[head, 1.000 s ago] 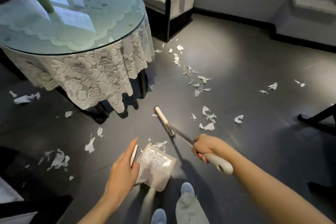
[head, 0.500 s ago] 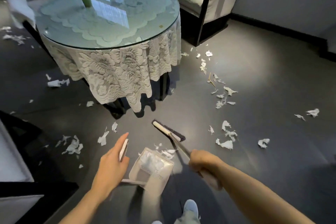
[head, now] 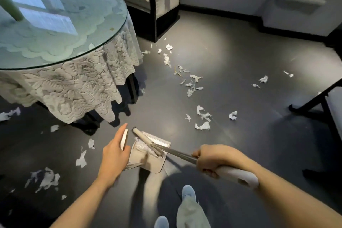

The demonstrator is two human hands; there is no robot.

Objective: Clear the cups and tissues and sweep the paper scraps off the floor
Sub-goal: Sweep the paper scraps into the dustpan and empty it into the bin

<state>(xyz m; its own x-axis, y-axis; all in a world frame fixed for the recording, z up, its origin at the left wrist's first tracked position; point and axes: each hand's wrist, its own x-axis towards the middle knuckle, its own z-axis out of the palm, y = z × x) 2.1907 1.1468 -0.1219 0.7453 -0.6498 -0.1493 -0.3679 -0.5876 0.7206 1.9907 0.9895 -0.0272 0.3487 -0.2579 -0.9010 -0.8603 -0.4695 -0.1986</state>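
Right hand (head: 212, 159): fingers curled tight round the shaft of one broom (head: 177, 152). Broom head lies across the mouth of one dustpan (head: 148, 163), on a wad of scraps inside it.

Left hand (head: 114, 152): pinches the dustpan's upright white handle between thumb and nearly straight fingers, just left of the broom head.

Paper scraps (head: 202, 126): more than twenty loose on the floor (head: 240, 61), both sides of the pan, none touching either hand.

One lace-draped round bench (head: 74, 83) stands behind.
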